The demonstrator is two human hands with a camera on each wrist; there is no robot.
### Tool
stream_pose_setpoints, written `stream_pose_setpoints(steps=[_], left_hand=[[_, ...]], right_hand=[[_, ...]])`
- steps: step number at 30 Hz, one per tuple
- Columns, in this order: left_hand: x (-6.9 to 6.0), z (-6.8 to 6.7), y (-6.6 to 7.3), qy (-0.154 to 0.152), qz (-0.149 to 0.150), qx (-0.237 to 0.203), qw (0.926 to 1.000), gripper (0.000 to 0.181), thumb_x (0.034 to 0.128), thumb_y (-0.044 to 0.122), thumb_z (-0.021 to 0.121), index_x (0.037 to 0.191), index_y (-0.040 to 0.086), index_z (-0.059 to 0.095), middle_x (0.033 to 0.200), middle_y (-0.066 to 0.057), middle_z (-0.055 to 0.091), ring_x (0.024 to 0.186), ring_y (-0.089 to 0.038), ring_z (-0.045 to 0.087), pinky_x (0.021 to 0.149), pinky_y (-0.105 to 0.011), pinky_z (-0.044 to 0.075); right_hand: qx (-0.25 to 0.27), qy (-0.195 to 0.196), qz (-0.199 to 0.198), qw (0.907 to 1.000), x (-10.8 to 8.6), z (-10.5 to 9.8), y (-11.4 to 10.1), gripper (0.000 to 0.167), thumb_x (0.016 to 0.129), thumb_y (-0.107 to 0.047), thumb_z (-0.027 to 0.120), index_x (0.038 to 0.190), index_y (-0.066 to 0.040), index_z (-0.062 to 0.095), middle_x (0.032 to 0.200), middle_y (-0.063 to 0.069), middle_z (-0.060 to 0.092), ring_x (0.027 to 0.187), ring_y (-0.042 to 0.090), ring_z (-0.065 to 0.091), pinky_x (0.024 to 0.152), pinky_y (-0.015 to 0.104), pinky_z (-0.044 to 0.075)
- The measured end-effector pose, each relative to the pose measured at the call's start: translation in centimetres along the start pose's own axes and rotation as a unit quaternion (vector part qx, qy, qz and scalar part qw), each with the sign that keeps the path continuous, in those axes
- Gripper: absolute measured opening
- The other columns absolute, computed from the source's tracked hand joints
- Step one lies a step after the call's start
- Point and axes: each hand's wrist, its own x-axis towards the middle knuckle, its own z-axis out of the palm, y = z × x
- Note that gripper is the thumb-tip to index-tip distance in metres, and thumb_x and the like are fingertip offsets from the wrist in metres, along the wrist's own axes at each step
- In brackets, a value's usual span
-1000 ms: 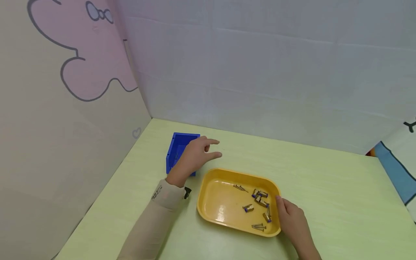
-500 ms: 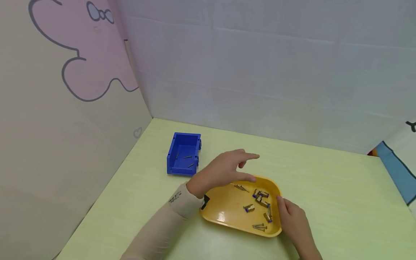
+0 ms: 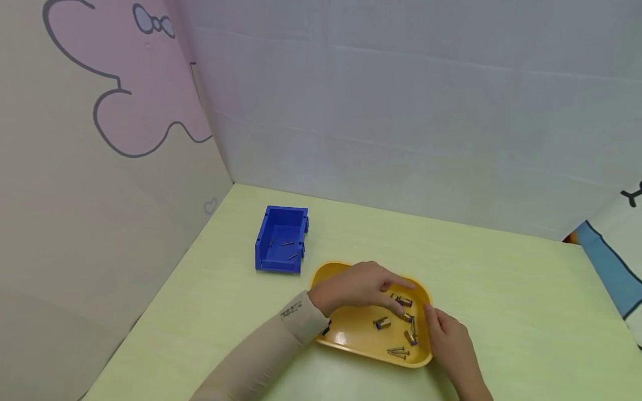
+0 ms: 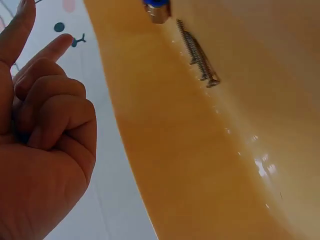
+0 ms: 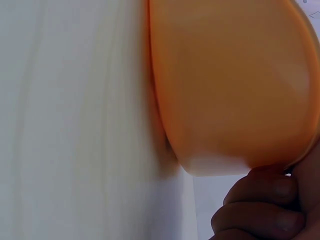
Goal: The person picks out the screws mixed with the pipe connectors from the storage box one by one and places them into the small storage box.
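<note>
Two containers stand on the pale green table (image 3: pixel 511 301): a yellow tray (image 3: pixel 358 326) near the person and, beyond its left end and apart from it, a blue bin (image 3: pixel 278 267) with a lowered front wall. Three small screws (image 3: pixel 287 243) lie scattered on the bin's floor. Inside the tray, several brass fittings (image 3: pixel 383 323) with blue ends gather mostly towards the right end, and a small group of loose screws (image 3: pixel 398 352) lies by the near wall. Another bunch of screws (image 4: pixel 200 57) shows in the left wrist view, close to the tray's wall, near one fitting.

The left hand (image 3: pixel 363 285) reaches over the tray, thumb and forefinger apart, the thumb tip right by a fitting; whether they touch cannot be told. Its other fingers are curled towards the palm. The right hand (image 3: pixel 450 334) is clamped on the tray's right end, thumb at the rim, fingers folded beneath.
</note>
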Motion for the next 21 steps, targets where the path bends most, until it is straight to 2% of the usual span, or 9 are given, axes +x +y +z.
stream_pose_setpoints(steps=[2,3,4,7,8,9,14,15,21], left_hand=[[0.1,0.3,-0.1,-0.022,-0.001,0.012,0.9997,0.062,0.0865,0.048,0.073,0.144,0.037,0.053,0.091,0.011,0.066,0.057,-0.005,0.037,0.06,-0.019,0.035],[0.1,0.4,-0.2,-0.033,0.001,0.02,0.9992,0.063,0.0858,0.046,0.075,0.144,0.037,0.053,0.09,0.011,0.066,0.058,-0.004,0.038,0.06,-0.018,0.036],[0.1,0.5,-0.3,-0.045,0.002,0.029,0.9986,0.065,0.0847,0.045,0.076,0.144,0.037,0.052,0.091,0.012,0.066,0.059,-0.004,0.039,0.061,-0.018,0.036],[0.3,0.9,-0.5,-0.072,0.013,0.045,0.9963,0.067,0.0815,0.04,0.08,0.143,0.034,0.055,0.112,0.016,0.068,0.07,-0.001,0.047,0.068,-0.015,0.04],[0.4,1.0,-0.6,-0.079,0.013,0.056,0.9952,0.067,0.0811,0.04,0.081,0.143,0.034,0.055,0.107,0.015,0.068,0.072,-0.001,0.048,0.068,-0.015,0.04],[0.4,1.2,-0.7,-0.079,0.01,0.063,0.9948,0.068,0.0805,0.039,0.082,0.143,0.033,0.056,0.111,0.016,0.068,0.074,-0.001,0.048,0.07,-0.015,0.04],[0.7,1.3,-0.8,-0.044,-0.038,0.102,0.9931,0.056,0.0833,0.039,0.08,0.136,0.032,0.062,0.081,0.013,0.062,0.064,-0.005,0.044,0.06,-0.019,0.037],[0.7,1.3,-0.7,-0.035,-0.047,0.105,0.9927,0.054,0.0838,0.038,0.08,0.135,0.031,0.064,0.08,0.014,0.062,0.064,-0.006,0.045,0.06,-0.019,0.038],[0.6,1.3,-1.2,-0.004,-0.089,0.143,0.9858,0.034,0.0855,0.03,0.08,0.118,0.025,0.075,0.104,0.015,0.071,0.088,-0.005,0.062,0.079,-0.021,0.048]], right_hand=[[0.004,0.001,-0.001,1.0,-0.1,0.1,0.0,0.061,0.107,-0.049,0.028,0.094,-0.002,0.064,0.062,0.002,0.044,0.058,0.017,0.044,0.052,0.029,0.037],[0.003,0.002,-0.003,1.0,-0.1,0.2,0.1,0.062,0.107,-0.049,0.028,0.098,0.0,0.066,0.063,0.002,0.044,0.059,0.016,0.045,0.053,0.029,0.037],[0.004,0.002,-0.004,1.0,-0.2,0.2,0.1,0.063,0.107,-0.049,0.028,0.101,0.001,0.066,0.063,0.002,0.044,0.059,0.017,0.045,0.053,0.029,0.037],[0.005,0.001,-0.008,1.0,-0.2,0.3,0.2,0.064,0.108,-0.048,0.027,0.108,0.002,0.067,0.064,0.003,0.044,0.06,0.017,0.044,0.055,0.03,0.036],[0.003,0.001,-0.008,1.0,-0.2,0.3,0.2,0.063,0.108,-0.048,0.027,0.105,0.001,0.067,0.064,0.003,0.044,0.06,0.017,0.044,0.055,0.03,0.036],[0.001,0.002,-0.008,1.0,-0.2,0.3,0.2,0.061,0.108,-0.048,0.028,0.101,-0.001,0.066,0.063,0.003,0.043,0.059,0.017,0.044,0.054,0.03,0.037],[0.005,0.002,-0.004,1.0,-0.3,0.1,0.0,0.058,0.108,-0.048,0.028,0.088,-0.005,0.061,0.063,0.002,0.042,0.058,0.017,0.044,0.052,0.029,0.036],[0.005,0.002,-0.004,1.0,-0.3,0.1,0.0,0.058,0.108,-0.048,0.028,0.087,-0.005,0.06,0.063,0.002,0.043,0.058,0.016,0.044,0.051,0.029,0.037],[0.001,-0.001,-0.002,1.0,-0.1,-0.1,0.0,0.06,0.108,-0.048,0.027,0.094,-0.002,0.063,0.063,0.003,0.043,0.059,0.017,0.045,0.053,0.029,0.037]])
